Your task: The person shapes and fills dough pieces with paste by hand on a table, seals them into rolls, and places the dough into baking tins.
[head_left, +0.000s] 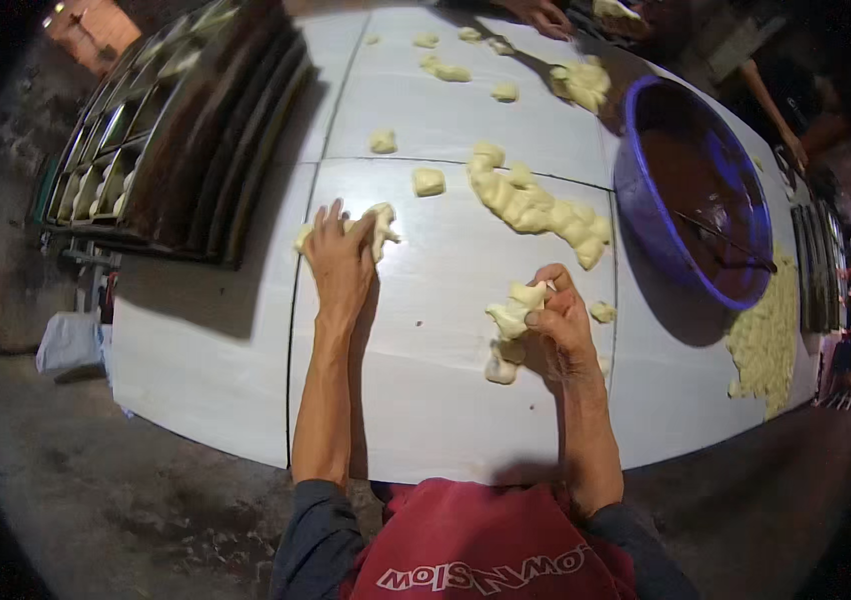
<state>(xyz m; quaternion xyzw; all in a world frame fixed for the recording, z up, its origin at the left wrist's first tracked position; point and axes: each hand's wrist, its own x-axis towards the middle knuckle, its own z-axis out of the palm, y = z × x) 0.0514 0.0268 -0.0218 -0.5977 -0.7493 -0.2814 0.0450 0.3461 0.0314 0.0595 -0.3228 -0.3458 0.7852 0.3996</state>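
Observation:
With fingers spread, my left hand (339, 255) lies over a pale, uneven piece of dough (382, 232) on the white tiled tabletop (426, 420). My right hand (556, 300) pinches a torn lump of dough (511, 318) between thumb and fingers, just above another small lump (503, 370). Beyond both hands stretch a long, knobbly row of joined dough (536, 210) and a separate squarish piece (429, 181). A small bit of dough (603, 311) sits to the right of my right hand.
Stacked dark trays with compartments (176, 170) stand at the left. A purple tub of brown liquid with sticks (636, 170) is at the right, beside spread dough (761, 350) and more trays (816, 270). Other people's hands (546, 18) and an arm (776, 110) show at the back.

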